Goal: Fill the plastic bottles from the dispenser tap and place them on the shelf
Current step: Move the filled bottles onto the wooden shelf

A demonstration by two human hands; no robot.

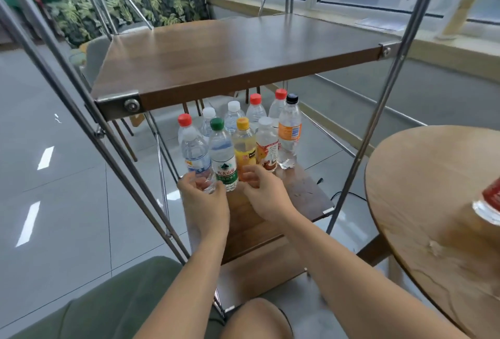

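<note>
Several plastic bottles stand bunched on the lower wooden shelf board (305, 190). My left hand (203, 200) grips the base of the front-left clear bottle with a blue label (195, 156). Next to it stands a green-capped bottle (221, 154). My right hand (263, 191) curls its fingers round the base of the yellow-capped orange-drink bottle (243, 146). Further right are a white-capped tea bottle (266, 146) and a black-capped bottle with an orange label (289, 133). Red-capped and white-capped bottles stand in the row behind. No dispenser tap is in view.
The upper shelf board (243, 54) overhangs the bottles, held by slanted metal rods (378, 111). A round wooden table (433, 203) is at the right, with a red-labelled bottle (489, 203) at the frame edge. A green cushion (94, 306) and my knee (257, 319) lie below.
</note>
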